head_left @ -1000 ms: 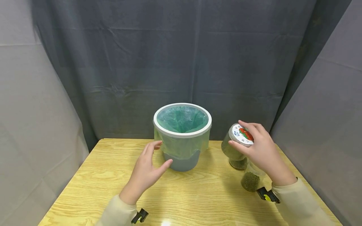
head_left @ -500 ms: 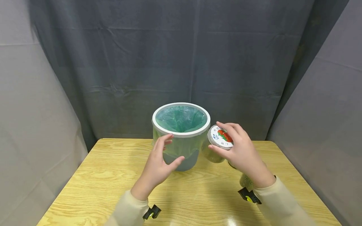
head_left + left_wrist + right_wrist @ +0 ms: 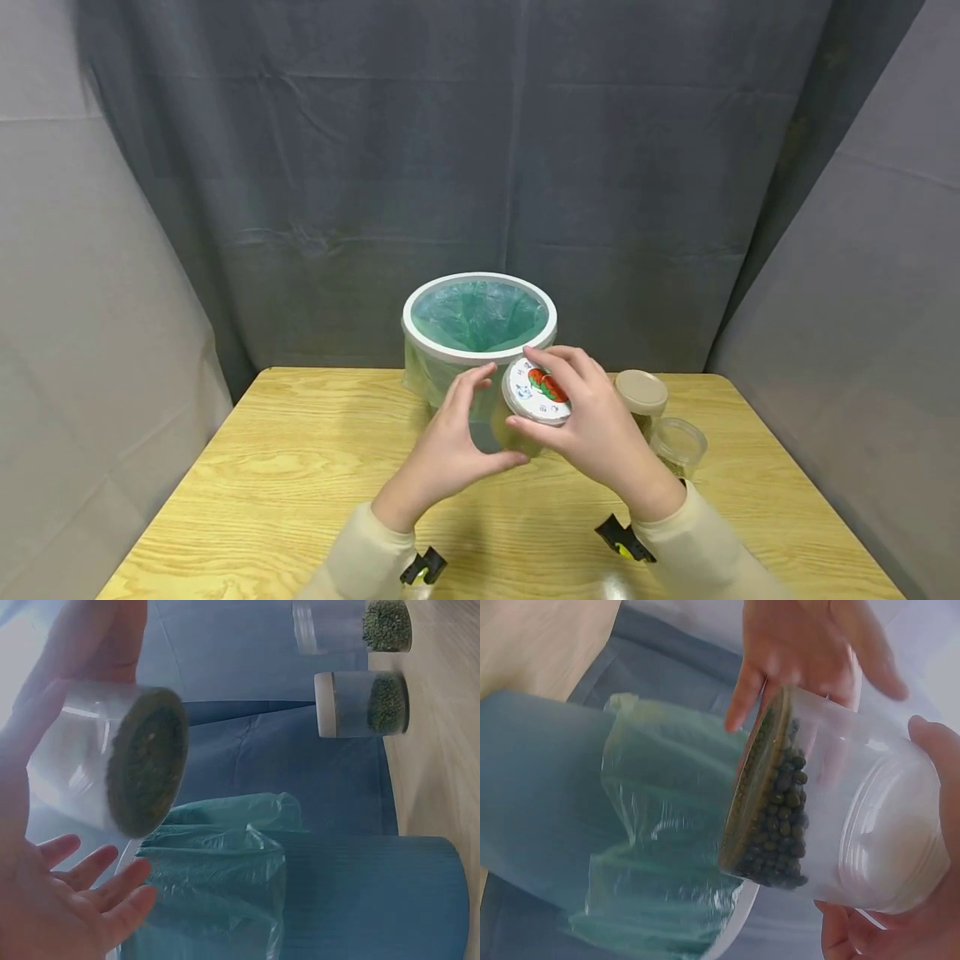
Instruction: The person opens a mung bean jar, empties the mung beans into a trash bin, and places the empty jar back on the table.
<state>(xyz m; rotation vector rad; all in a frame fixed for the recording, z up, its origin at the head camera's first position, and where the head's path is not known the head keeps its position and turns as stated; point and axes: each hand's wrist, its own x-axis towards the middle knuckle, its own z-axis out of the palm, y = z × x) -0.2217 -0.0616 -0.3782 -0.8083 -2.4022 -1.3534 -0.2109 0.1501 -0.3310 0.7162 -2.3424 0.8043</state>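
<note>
- One bin (image 3: 457,357) with a green liner (image 3: 480,317) stands on the wooden table (image 3: 285,500), directly behind the printed-lid jar (image 3: 532,396).
- Two more, a beige-lidded jar (image 3: 641,392) and a clear-topped jar (image 3: 678,442), stand at right.
- Lid up, the first hangs above the table, long axis near upright.
- The right hand (image 3: 603,425) grips its lid; the left hand (image 3: 450,446), fingers spread, holds nothing beside it.

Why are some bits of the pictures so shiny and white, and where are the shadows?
Head view: a white glare spot near the bottom of the table, with soft shadows on the wood; left wrist view: the upper left corner is washed out, and pale streaks shine on the held jar; right wrist view: the upper right is very bright, and the green bag glints.
</note>
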